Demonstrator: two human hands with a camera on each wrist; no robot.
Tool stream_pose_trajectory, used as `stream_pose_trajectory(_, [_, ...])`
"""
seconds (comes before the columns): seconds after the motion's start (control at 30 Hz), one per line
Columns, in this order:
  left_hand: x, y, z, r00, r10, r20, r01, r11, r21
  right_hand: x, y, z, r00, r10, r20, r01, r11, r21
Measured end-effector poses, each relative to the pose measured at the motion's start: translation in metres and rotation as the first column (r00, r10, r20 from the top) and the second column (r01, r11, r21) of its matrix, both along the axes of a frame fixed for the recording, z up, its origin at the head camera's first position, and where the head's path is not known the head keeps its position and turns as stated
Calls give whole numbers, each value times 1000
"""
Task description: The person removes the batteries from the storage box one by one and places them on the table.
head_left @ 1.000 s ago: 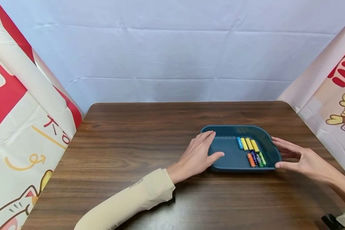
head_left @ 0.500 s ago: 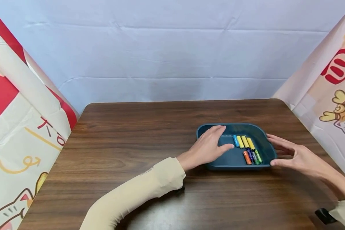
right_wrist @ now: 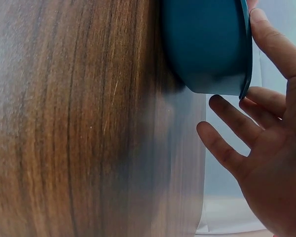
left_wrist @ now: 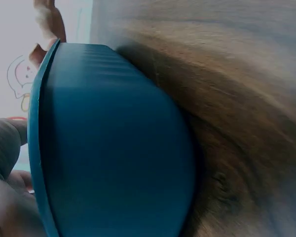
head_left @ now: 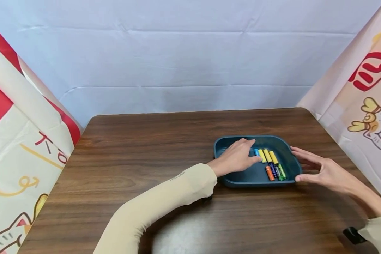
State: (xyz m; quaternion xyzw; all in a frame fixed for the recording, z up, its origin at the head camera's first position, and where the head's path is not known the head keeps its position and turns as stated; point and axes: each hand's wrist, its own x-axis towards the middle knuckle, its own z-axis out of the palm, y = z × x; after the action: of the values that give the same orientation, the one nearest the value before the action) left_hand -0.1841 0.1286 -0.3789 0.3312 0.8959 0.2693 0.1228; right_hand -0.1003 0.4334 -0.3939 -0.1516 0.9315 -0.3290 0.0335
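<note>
A dark teal plastic tray (head_left: 252, 178) stands on the table, holding several small batteries. At the back of the group lie a blue battery (head_left: 256, 152) and yellow batteries (head_left: 267, 155); an orange battery (head_left: 269, 173) and green battery (head_left: 282, 172) lie nearer the front. My left hand (head_left: 236, 158) reaches in over the tray's left side, thumb and fingertips spread apart right by the blue battery. Against the right end rim, my right hand (head_left: 320, 173) rests with fingers spread. In the right wrist view, its thumb (right_wrist: 276, 42) touches the rim and two fingers extend below the corner.
The brown wood-grain table (head_left: 146, 151) extends left of the tray and in front of it. A white cloth (head_left: 177, 60) hangs behind its far edge. Printed cloths flank it, one on the left (head_left: 25, 148) and one on the right (head_left: 365, 116).
My left hand has moved from the tray's left rim rightward, in over the tray, to beside the blue battery. The right hand stays at the right rim. The head view has shifted slightly.
</note>
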Motion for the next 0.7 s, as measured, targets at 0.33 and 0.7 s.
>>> stream_pose_trajectory(0.33, [-13, 16, -10, 998, 31, 61, -30, 999, -30, 2, -1, 2, 1000, 10, -6, -10, 1000, 8])
stream_pose_trajectory(0.7, [-17, 30, -27, 996, 57, 76, -53, 997, -52, 1, -1, 4, 1000, 5, -9, -5, 1000, 6])
